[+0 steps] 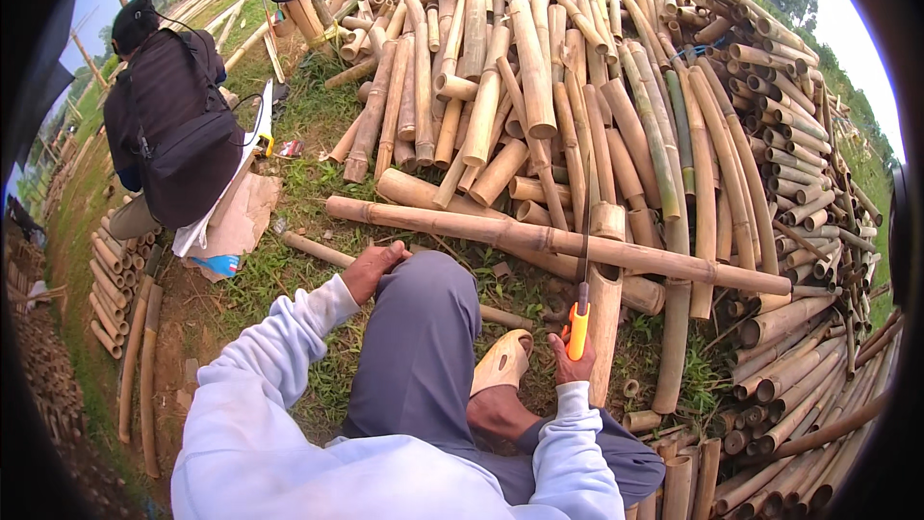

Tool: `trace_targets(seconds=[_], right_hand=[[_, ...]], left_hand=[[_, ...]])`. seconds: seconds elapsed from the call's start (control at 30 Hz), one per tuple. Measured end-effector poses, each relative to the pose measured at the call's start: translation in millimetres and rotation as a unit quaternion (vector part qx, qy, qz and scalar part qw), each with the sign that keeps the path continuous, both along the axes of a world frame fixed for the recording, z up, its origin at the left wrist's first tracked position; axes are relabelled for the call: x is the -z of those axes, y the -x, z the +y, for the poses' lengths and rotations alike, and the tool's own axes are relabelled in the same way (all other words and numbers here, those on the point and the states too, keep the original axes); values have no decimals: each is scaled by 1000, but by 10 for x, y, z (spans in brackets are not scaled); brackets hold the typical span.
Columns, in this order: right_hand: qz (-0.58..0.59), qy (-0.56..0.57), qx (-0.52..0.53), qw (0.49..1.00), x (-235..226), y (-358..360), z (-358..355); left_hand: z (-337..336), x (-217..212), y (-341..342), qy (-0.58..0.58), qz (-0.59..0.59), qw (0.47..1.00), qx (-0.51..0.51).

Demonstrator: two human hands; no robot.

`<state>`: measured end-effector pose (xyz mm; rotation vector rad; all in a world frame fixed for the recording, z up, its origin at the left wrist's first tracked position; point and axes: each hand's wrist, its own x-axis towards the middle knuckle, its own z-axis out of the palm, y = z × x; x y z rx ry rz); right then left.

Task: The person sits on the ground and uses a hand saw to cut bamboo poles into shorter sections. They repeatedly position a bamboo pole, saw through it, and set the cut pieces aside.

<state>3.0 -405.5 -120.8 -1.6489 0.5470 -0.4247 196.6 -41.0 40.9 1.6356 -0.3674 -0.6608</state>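
Grass piled with bamboo poles at 12 o'clock. Right hand grips an orange-handled knife against a pole; left hand is spread on the knee.

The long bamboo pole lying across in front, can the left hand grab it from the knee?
Probably yes. The left hand rests on the raised knee, and the long bamboo pole lies just beyond it, with only grass between.

The bamboo poles are looking dry and matt — tan, woody skin, a few greener stalks glossier. The knife in the right hand is showing a smooth orange plastic handle and a dark, dull metal blade. The sleeves are looking like soft pale cloth — the trousers a matt grey weave.
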Motion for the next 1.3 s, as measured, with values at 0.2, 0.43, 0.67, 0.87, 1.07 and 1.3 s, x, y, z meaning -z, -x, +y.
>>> trace_targets(seconds=[0.2, 0.43, 0.67, 0.87, 1.07, 1.3], right_hand=[[9, 39, 12, 999, 158, -24, 32], [33, -2, 35, 999, -230, -60, 56], [60, 25, 44, 997, -395, -44, 84], [61, 36, 57, 996, -446, 34, 194], [86, 154, 52, 983, -479, 164, 312], [78, 47, 61, 994, -288, -75, 191]], left_hand=[[-201, 906, -757, -340, -367, 865, 35], [-1093, 1638, -1198, -402, -548, 728, 88], [-1431, 1939, -1417, -405, -548, 726, 93], [-1422, 2041, -1433, -366, -565, 736, 70], [-1314, 2005, -1372, -367, -567, 731, 95], [-1465, 2119, -1564, -423, -532, 726, 102]])
